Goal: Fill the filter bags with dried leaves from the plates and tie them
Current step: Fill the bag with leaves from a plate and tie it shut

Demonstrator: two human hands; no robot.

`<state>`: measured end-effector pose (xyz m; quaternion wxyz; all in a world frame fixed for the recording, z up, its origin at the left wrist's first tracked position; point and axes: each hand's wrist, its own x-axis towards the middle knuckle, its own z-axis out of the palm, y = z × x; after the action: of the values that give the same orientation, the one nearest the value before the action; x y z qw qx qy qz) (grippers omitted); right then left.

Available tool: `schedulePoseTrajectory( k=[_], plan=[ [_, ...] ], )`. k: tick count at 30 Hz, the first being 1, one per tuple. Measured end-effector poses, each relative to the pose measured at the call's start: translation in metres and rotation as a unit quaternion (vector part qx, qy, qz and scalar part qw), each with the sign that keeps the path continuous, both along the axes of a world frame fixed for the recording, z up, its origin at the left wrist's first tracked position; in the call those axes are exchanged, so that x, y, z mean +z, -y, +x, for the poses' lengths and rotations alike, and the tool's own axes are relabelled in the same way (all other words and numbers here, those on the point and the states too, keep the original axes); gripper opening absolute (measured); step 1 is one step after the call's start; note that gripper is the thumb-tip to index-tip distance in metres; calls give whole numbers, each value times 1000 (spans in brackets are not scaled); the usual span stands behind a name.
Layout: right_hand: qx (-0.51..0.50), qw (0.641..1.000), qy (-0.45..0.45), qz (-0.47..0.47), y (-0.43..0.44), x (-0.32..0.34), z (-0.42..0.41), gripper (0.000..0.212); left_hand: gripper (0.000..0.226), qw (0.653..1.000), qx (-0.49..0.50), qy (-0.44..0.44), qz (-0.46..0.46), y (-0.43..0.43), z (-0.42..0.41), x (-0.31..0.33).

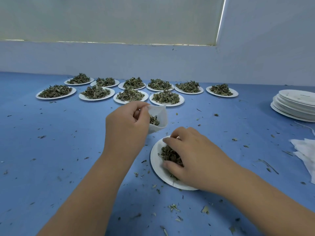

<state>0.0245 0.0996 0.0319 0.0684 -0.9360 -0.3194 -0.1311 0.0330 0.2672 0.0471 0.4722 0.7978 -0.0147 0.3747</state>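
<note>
- Blue table cover ran across the whole view, w/ leaf crumbs scattered all over it.
- Far plates: ten white ones in two rows at the back, from far left to right of centre, each w/ its own heap of leaf. None was touched.
- Left hand was centre-left, fingers curled and thumb pinching the top edge of the filter bag.
- Bag was white and thin, w/ its mouth held open twd the right. A small clump of leaf sat inside, low down. It hung between the back rows and the near plate. Couldn't tell if its bottom touched the cover.
- Near plate lay flat on the cover just right of centre, below and right of the bag, w/ its left part bare.
- Dried leaves were a dark pile mid-plate, partly under the fingers.
- Right hand was palm-down over that plate, fingers and thumb curled round the pile from both sides and gripping a bunch of it.
- Stack of empty plates sat far right, well apart from the hands.
- White sheets lay loose at the right edge, nearer than the stack. They looked like bag material but were too cropped to be sure.
</note>
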Motion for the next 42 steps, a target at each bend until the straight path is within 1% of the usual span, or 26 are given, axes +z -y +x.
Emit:
schedulePoseTrajectory(
  k=[3, 8, 13, 16, 18, 19, 20, 21, 23, 26, 31, 33, 38, 42],
  plan=[
    [14, 1000, 4, -22, -4, 0, -1, 37, 23, 1000, 11, 14, 21, -1, 1, -1],
    [-1, 999, -27, -29, -7, -1, -3, 25, 16, 999, 15, 15, 47, 2, 4, -4],
    [-14, 998, -37, -55, -11, -3, 0, 17, 16, 997, 17, 21, 68, 3, 4, -6],
    [-15, 997, -38, -67, -14, -5, 1, 6, 15, 997, 15, 20, 77, 4, 4, -7],
    [-18, 997, -36, -70, -15, -7, 2, 3, 15, 997, 14, 17, 74, 4, 4, -7],
    [-20, 997, -33, -67, -14, -8, 3, 6, 15, 997, 15, 15, 71, 4, 4, -7],
    [-22, 998, -31, -59, -14, -8, 4, 14, 15, 997, 16, 15, 70, 4, 4, -7],
    [-24, 998, -30, -48, -14, -8, 4, 19, 16, 997, 19, 14, 70, 4, 4, -7],
    [-24, 999, -33, -4, -11, -5, 4, 22, 16, 997, 24, 17, 71, 3, 4, -6],
    [-25, 992, -61, 111, -3, 4, 2, 18, 16, 996, 30, 24, 78, 1, 3, -5],
    [-42, 959, -120, 254, 16, 13, 3, 11, 16, 996, 28, 18, 85, 2, 4, -6],
    [-44, 941, -143, 303, 22, 17, 5, 14, 16, 995, 24, 13, 95, 3, 4, -7],
    [-17, 904, -183, 387, 32, 27, 8, 18, 16, 992, 19, 18, 124, 6, 4, -7],
    [-5, 894, -182, 410, 35, 32, 8, 17, 16, 990, 8, 2, 141, 11, 3, -8]
  ],
)
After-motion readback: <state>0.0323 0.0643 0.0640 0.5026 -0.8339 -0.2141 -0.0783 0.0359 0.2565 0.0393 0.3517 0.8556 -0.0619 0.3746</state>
